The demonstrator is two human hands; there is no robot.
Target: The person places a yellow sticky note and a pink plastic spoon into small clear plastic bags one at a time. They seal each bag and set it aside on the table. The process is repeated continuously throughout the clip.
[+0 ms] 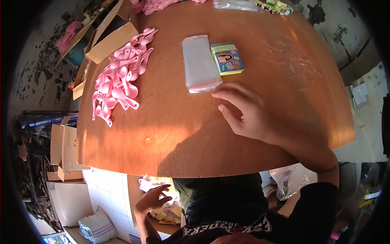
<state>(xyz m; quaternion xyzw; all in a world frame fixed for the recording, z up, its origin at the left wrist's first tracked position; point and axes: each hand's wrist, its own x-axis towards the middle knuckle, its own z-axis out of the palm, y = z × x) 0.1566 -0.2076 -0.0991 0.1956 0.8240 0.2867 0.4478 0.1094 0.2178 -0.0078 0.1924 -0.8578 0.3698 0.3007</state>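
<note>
My right hand (248, 112) reaches over the wooden table (158, 142), its thumb and index finger apart with nothing between them. Its fingertips are by the lower end of a stack of clear plastic bags (200, 63); whether they touch it I cannot tell. Against the stack's right side lies a pile of small printed cards (228, 60), blue with yellow edges. My left hand (152, 199) is below the table's near edge, fingers spread and holding nothing visible. Under it stands a cardboard box (134, 195) with packed pieces (168, 213) inside. Pink plastic spoons (118, 83) lie heaped on the table's left.
Open cardboard boxes (111, 42) stand at the far left edge. Pink items (156, 5), more clear bags (235, 5) and a yellow-green bundle (278, 7) lie at the far edge. A carton (69, 148) and a white sack (97, 225) are at the lower left.
</note>
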